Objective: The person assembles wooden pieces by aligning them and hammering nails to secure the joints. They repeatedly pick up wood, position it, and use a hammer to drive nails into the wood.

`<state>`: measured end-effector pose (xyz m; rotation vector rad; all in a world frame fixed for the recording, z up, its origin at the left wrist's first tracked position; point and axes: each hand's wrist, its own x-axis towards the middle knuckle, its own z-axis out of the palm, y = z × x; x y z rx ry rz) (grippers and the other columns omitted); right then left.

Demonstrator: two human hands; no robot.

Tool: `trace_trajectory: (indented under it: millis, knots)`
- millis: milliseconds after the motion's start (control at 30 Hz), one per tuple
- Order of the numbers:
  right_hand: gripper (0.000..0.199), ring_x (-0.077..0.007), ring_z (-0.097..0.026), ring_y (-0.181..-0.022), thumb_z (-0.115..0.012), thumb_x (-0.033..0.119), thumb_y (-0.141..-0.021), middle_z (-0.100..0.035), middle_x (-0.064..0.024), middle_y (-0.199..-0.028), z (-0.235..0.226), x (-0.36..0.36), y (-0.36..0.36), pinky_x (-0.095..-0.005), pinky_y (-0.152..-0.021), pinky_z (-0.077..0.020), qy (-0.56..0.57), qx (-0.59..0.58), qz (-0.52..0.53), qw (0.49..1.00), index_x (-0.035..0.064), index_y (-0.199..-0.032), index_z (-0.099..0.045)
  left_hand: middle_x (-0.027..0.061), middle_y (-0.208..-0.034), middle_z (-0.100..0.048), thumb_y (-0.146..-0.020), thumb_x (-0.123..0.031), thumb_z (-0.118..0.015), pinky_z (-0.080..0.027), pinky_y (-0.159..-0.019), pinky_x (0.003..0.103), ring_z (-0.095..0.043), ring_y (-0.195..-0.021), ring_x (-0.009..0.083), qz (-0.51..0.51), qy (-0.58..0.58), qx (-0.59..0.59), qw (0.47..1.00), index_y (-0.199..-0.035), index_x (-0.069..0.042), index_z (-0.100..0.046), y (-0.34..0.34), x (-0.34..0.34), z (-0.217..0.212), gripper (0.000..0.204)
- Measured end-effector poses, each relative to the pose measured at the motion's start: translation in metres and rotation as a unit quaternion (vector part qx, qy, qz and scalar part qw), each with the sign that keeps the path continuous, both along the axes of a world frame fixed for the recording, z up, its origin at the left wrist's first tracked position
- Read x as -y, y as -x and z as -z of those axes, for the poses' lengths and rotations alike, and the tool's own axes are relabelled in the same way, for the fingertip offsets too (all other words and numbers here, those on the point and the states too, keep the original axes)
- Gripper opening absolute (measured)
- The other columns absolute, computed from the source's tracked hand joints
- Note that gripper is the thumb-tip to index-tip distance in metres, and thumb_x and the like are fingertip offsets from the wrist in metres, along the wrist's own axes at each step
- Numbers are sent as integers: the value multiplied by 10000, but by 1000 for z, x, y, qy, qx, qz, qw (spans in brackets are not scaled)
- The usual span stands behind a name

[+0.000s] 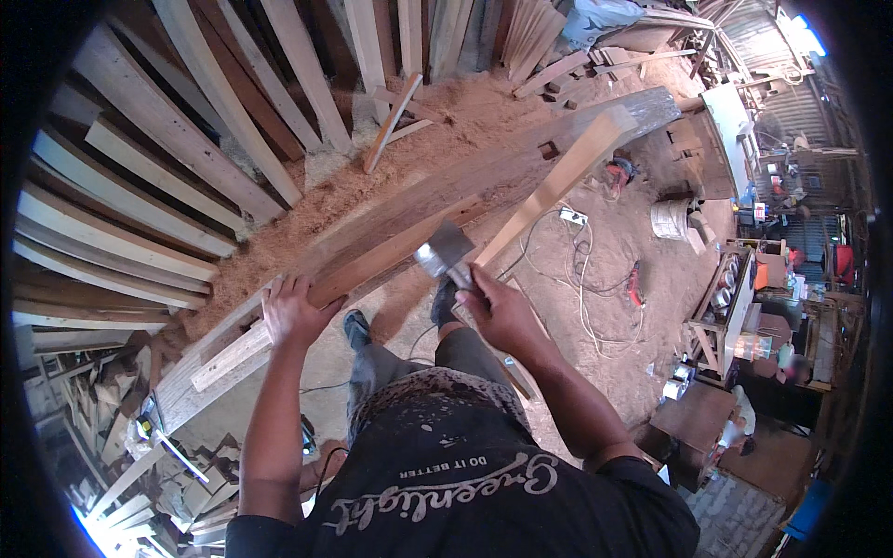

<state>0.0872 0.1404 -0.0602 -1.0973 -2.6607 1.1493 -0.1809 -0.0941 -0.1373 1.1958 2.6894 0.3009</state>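
My right hand [507,314] is closed round the handle of a putty knife [445,247] with a broad metal blade. The blade is just above the near edge of a reddish-brown wooden board [381,270]; whether it touches is unclear. At the board's left end, my left hand [296,314] lies on the wood with fingers and thumb spread. The board rests along a long, weathered beam [530,139] with square mortise holes. A pale, squared timber [558,186] slants down from the beam's far right end, passing beside the blade.
Sawdust [456,102] covers the ground behind the beam, below many leaning planks [177,121]. Right of my legs lie tangled cables [584,279], a red power tool [635,284] and another tool [619,175]. A white bucket [670,219] stands farther right. Offcuts [209,488] are heaped at lower left.
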Motion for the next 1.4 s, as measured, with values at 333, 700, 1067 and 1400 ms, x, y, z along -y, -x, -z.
trace_trajectory:
  millis: [333, 700, 1067, 1400]
  knots:
    - [486, -467, -690, -1077, -580, 336, -1057, -704, -307, -1146, 4, -10, 0, -515, -949, -526, -19, 16, 0, 1000, -27, -1380, -577, 113, -1294, -676, -743, -768, -745, -420, -1103, 529, -587, -1281, 314, 1, 29, 9, 1000, -1238, -126, -719, 4, 2, 0, 811]
    - [458, -80, -523, -582, -563, 374, -1092, -547, 10, -776, -2, 53, 53, -251, -504, -443, 317, -132, 109, 933, 81, -1444, -534, 144, -1114, -648, -815, -488, -840, -446, -946, 499, -582, -1055, 350, -133, -337, -22, 932, -1091, -85, -712, 13, 66, -8, 505]
    - [438, -95, -516, -538, -623, 490, -1045, -546, 5, -755, 27, 237, 159, -283, -475, -453, 478, 90, 75, 870, 77, -1186, -581, 141, -841, -740, -929, -426, -768, -555, -748, 423, -708, -789, 272, -542, -355, 73, 758, -980, -47, -765, 52, 325, 65, 383]
    - [315, -99, -507, -514, -583, 376, -1087, -522, 13, -706, 31, 354, 217, -293, -445, -452, 441, 115, 18, 890, 76, -1058, -491, 69, -689, -691, -948, -329, -800, -470, -621, 283, -548, -659, 76, -565, -422, 159, 691, -874, 32, -756, 50, 326, 54, 372]
